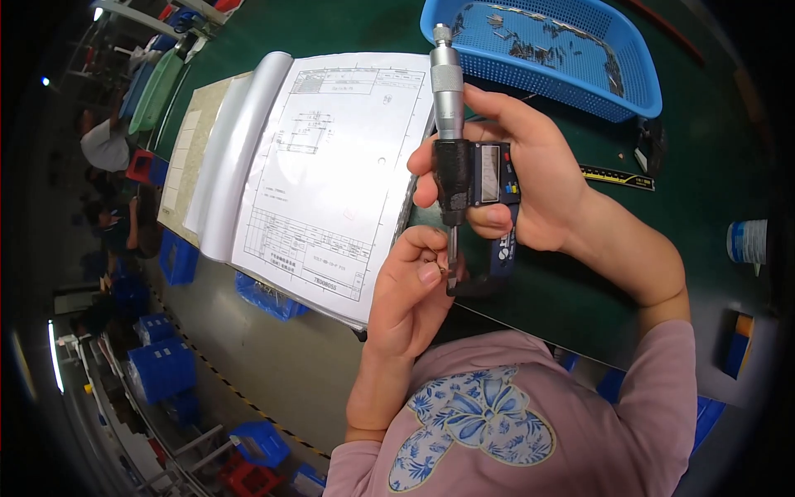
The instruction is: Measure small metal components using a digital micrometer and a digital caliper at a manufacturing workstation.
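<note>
My right hand point(542, 170) is wrapped round a digital micrometer point(448, 108), its thimble pointing up and its small screen turned toward me. Thumb and fingers of my left hand point(406, 302) are pinched together beside the micrometer's measuring jaws, low on the frame. Whatever sits in that pinch is too small to make out. Just left of both hands lies an open binder point(331, 190) with a technical drawing in a clear sleeve.
A blue perforated basket point(571, 87) with many small metal pins stands at the far right of the green table point(364, 29). Near it lies a yellow-black tape measure point(617, 177). A white-and-blue roll point(747, 243) is further right. Other people and blue bins point(157, 369) appear at left.
</note>
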A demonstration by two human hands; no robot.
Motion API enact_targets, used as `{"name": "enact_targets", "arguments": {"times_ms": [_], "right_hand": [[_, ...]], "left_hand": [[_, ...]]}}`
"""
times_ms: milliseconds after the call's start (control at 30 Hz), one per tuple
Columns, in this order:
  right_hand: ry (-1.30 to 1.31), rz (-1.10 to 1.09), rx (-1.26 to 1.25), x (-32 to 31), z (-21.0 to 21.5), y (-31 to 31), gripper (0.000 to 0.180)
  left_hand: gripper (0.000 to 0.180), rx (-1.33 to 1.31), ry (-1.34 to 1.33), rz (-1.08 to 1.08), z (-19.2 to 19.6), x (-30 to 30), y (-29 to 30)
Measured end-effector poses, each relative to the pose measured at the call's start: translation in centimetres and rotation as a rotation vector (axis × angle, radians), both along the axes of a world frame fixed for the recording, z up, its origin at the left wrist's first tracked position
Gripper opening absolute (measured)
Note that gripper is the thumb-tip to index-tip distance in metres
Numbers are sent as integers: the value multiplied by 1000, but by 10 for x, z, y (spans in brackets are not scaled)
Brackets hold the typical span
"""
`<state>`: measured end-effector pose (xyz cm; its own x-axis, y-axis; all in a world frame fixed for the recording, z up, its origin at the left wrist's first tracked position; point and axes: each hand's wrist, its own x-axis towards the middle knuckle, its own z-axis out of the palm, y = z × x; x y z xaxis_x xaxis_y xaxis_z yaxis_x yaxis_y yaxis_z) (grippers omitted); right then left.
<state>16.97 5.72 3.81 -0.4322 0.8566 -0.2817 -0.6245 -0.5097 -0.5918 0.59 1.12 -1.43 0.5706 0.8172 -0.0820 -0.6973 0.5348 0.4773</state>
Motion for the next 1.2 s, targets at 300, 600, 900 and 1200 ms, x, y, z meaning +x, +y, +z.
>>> {"name": "enact_targets", "arguments": {"times_ms": [300, 600, 900, 1200], "right_hand": [[92, 113, -68, -1, -2, -1, 57], [136, 159, -140, -2, -3, 0, 56], [36, 116, -122, -3, -2, -2, 58], [-96, 45, -47, -3, 0, -3, 62]], "left_hand": [[22, 183, 148, -160, 0, -10, 10], [23, 108, 125, -208, 2, -11, 11], [20, 100, 103, -214, 1, -7, 9], [20, 104, 135, -203, 1, -5, 10]]}}
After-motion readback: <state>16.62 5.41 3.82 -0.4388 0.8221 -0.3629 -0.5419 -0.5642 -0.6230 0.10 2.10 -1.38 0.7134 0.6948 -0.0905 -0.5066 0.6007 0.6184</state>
